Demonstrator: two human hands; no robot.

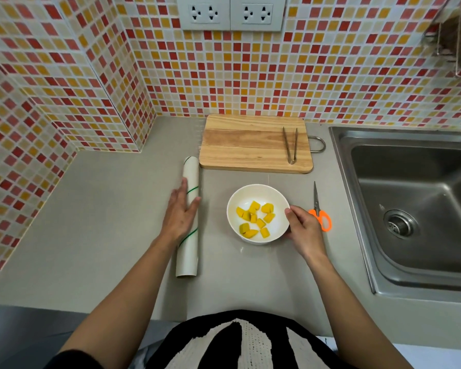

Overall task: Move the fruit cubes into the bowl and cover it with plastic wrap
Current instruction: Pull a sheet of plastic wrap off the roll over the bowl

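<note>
torso: one person, black-and-white patterned knit top at bottom edge, two bare forearms reaching forward
counter (96, 235): one, grey, matte, smooth; runs from near edge to tiled wall
left hand (180, 213): flat, fingers extended, palm resting on top of the roll, not wrapped around it
plastic wrap roll (189, 251): one, long white cylinder, lies pointing away from the person, left of the bowl; thin green diagonal lines on it; no readable writing; film looks drawn out flat on the counter toward the bowl, edge hard to make out
right hand (305, 230): fingers curled, thumb on the bowl's right rim, gripping that side
bowl (238, 199): one, white, round, glossy, on the counter between the two hands, not covered
fruit cubes (256, 218): about eleven, yellow-orange chunks, some with darker skin side, all inside the bowl
scissors (318, 209): one pair, orange plastic handles, metal blades closed, pointing away; just right of the bowl, handles partly behind the right hand
sink (410, 198): one, stainless steel, rectangular basin, round drain, far right
cutting board (253, 143): one, light wood, visible grain, rounded corners, metal loop handle on right end; beyond the bowl, no fruit on it
tongs (290, 145): one pair, thin metal, lying on the board's right part
wall: small square mosaic tiles, red, orange, yellow, cream
sockets (230, 13): two white plates, side by side, top centre
</note>
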